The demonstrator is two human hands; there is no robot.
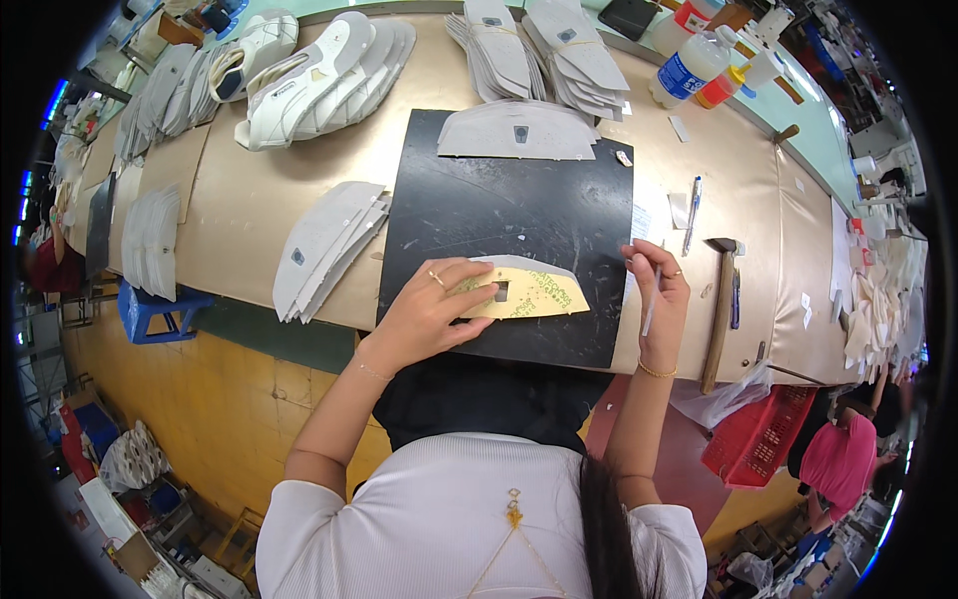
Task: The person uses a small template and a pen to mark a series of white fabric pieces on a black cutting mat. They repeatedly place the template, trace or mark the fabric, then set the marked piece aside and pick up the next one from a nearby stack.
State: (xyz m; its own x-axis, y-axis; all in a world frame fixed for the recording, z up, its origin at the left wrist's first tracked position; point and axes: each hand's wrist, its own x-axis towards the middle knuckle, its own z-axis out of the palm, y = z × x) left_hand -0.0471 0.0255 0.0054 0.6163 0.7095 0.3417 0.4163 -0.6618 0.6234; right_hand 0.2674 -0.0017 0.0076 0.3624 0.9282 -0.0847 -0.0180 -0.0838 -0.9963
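Observation:
My left hand (421,307) presses a yellow template (551,296) printed with green marks, thumb and fingers close to its small square cut-out. Under the template lies a curved grey shoe piece (534,264), its far edge showing beyond the yellow. Both rest on a black mat (504,205) at the table's front edge. To the right, my right hand (659,299) is raised with its fingers pinched round a slim pale pen-like stick (651,311), which points down toward the wrist. Another grey piece with a dark emblem (519,132) lies across the mat's far end.
A fanned stack of grey pieces (324,255) sits left of the mat; more stacks (569,45) stand behind it. White shoe uppers (309,85) are at the far left. A hammer (720,309), a blue pen (693,215) and bottles (694,65) are on the right.

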